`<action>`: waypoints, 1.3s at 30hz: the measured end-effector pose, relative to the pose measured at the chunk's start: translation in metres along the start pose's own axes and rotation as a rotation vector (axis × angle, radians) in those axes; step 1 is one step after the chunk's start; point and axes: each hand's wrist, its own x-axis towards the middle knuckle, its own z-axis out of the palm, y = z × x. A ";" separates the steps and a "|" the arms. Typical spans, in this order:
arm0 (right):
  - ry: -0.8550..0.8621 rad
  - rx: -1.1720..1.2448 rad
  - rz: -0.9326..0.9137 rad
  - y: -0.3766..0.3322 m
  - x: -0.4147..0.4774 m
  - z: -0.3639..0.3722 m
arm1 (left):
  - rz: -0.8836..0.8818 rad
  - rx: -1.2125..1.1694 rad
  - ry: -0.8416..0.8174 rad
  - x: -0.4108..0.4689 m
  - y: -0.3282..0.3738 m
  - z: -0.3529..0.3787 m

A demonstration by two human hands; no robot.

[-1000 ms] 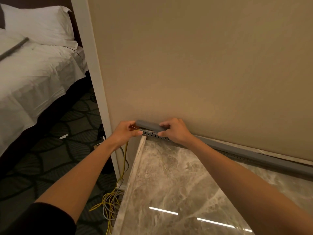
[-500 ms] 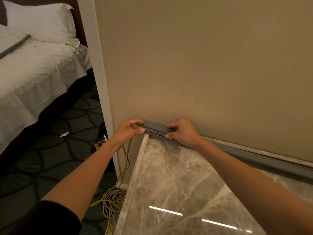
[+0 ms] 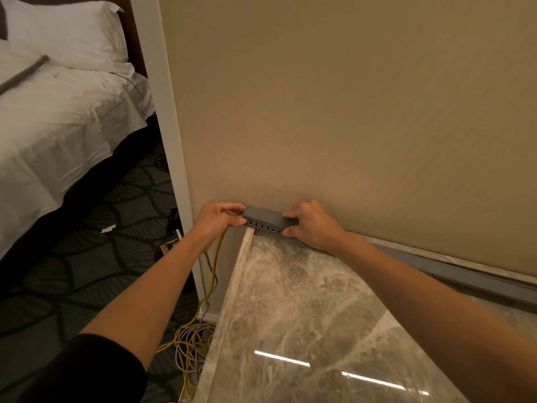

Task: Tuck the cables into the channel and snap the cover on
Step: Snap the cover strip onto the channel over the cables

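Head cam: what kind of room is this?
Probably a hotel bedroom: a made bed with white pillow, patterned carpet, and a polished marble counter along the wall where the left hand and right hand grip a grey cable channel.

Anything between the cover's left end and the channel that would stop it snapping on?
Maybe the yellow cable: it comes out at the left end of the channel under the left hand, which hides whether it sits beneath the cover. Between that hand and the right hand, nothing visible separates cover and channel.
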 end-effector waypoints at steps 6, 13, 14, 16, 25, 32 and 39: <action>0.022 -0.045 0.022 -0.005 -0.002 0.003 | 0.023 0.021 -0.007 0.000 -0.002 -0.001; 0.071 -0.042 0.051 -0.007 -0.004 0.007 | 0.079 0.082 -0.092 -0.003 0.000 -0.007; 0.077 -0.037 0.048 -0.007 -0.004 0.007 | 0.092 0.099 -0.100 -0.004 0.001 -0.008; 0.066 -0.025 0.042 -0.006 -0.003 0.005 | 0.118 0.137 -0.101 -0.004 0.001 -0.007; -0.001 0.030 0.015 -0.001 0.004 0.005 | 0.088 0.070 -0.169 -0.004 -0.013 -0.001; -0.027 0.112 -0.006 0.004 0.006 -0.004 | 0.160 0.079 -0.071 -0.002 -0.014 0.009; -0.083 0.102 -0.018 0.008 0.007 -0.008 | 0.144 -0.014 0.050 0.001 -0.013 0.015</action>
